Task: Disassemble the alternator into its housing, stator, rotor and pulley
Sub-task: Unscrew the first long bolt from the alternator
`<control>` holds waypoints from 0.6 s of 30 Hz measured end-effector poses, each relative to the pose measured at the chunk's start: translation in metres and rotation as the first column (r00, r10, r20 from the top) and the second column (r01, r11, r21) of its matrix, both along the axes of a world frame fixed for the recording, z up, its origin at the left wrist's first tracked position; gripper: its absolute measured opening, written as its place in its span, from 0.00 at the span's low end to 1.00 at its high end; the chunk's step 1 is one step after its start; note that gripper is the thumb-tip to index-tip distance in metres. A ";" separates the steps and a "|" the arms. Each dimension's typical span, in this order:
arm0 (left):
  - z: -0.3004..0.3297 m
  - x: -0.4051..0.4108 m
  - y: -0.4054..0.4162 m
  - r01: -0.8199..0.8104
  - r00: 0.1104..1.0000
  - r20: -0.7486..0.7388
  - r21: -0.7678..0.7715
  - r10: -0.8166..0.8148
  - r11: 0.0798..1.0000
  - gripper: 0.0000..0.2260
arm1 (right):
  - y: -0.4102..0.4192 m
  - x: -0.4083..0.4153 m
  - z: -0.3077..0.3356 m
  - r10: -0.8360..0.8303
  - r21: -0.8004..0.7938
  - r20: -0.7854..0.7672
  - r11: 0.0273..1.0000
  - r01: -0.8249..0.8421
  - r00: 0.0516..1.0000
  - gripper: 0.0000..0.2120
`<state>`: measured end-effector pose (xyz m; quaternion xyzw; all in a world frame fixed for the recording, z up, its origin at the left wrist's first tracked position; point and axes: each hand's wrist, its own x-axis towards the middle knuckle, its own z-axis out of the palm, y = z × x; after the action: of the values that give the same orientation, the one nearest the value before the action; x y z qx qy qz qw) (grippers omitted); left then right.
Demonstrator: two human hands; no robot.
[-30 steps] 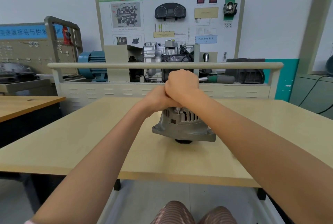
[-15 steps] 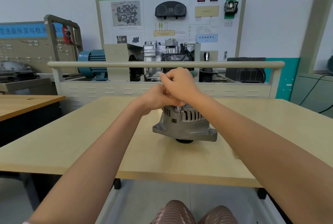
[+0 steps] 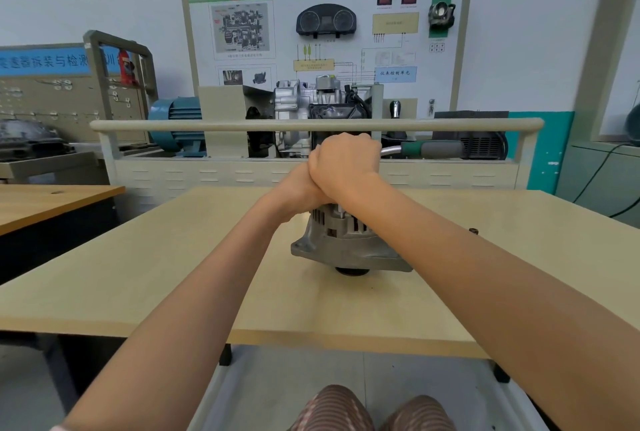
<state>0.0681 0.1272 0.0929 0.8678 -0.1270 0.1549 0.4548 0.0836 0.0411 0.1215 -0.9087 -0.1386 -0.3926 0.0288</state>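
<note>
Right hand (image 3: 341, 164) swung back into fist, gripping tool shaft; left hand (image 3: 299, 191) clasps alternator (image 3: 346, 243) top.

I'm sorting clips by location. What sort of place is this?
Probably an automotive training workshop: a wall teaching board with an instrument cluster, a cutaway transmission rig behind the bench, and an alternator on the table.

Alternator (image 3: 349, 243) on tabletop (image 3: 173, 274), centre, pulley end down. Both hands stacked on its top: right hand (image 3: 343, 167) above and just right of left hand (image 3: 301, 191). Small nut (image 3: 473, 231) on tabletop to the right, well apart. Railed training bench (image 3: 311, 125) behind tabletop; second table (image 3: 52, 198) to the left.
</note>
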 end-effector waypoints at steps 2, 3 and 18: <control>-0.001 -0.001 0.000 0.013 1.000 0.025 0.002 -0.013 1.000 0.12 | -0.002 -0.001 0.001 0.054 0.000 0.000 0.999 -0.054 0.999 0.20; -0.001 -0.002 0.000 0.019 0.999 0.036 0.007 -0.019 1.000 0.11 | -0.004 -0.002 0.002 0.091 0.003 0.003 0.996 -0.091 0.996 0.20; -0.002 -0.007 0.007 0.078 0.994 -0.071 -0.026 -0.079 0.997 0.04 | -0.015 0.012 -0.003 0.659 0.403 0.030 0.680 -0.612 0.752 0.27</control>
<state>0.0609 0.1344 0.0910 0.8618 -0.1429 0.1072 0.4748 0.0952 0.0261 0.1186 -0.8005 -0.3632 -0.3229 0.3508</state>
